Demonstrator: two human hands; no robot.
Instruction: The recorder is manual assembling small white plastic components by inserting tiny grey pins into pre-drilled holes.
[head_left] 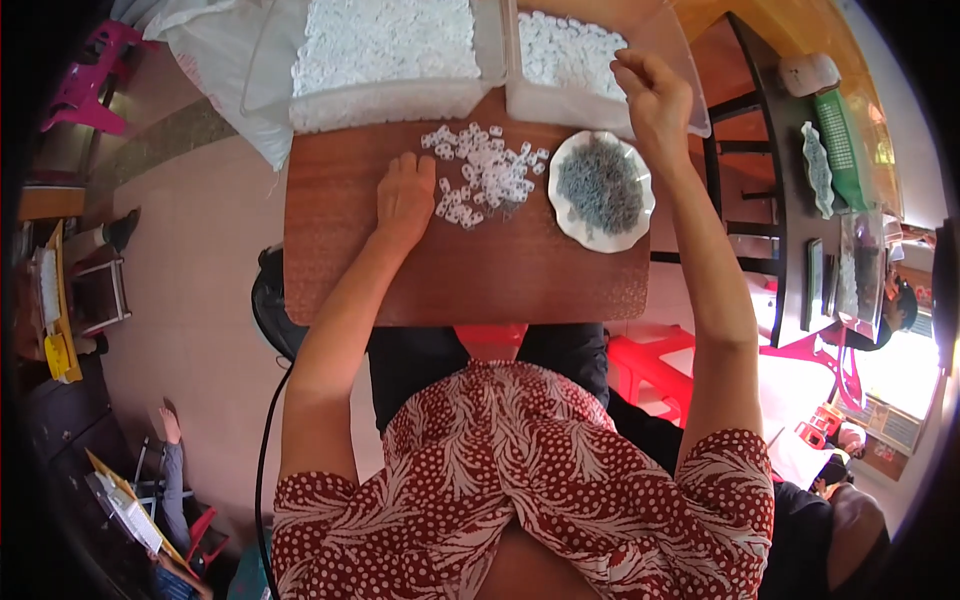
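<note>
Upper right, right hand (660, 100), seemingly pinched (cannot tell if loaded), best clears the bin (570, 112) wall; left hand (406, 198) loosely curled, contents hidden, beside white pieces (490, 172).

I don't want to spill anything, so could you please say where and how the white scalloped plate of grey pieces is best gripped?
Probably pinch the near rim of the white scalloped plate, coming from the near side: bare brown tabletop lies there, loose white oblong pieces sit left, and the rim shows outside the grey pieces.
</note>
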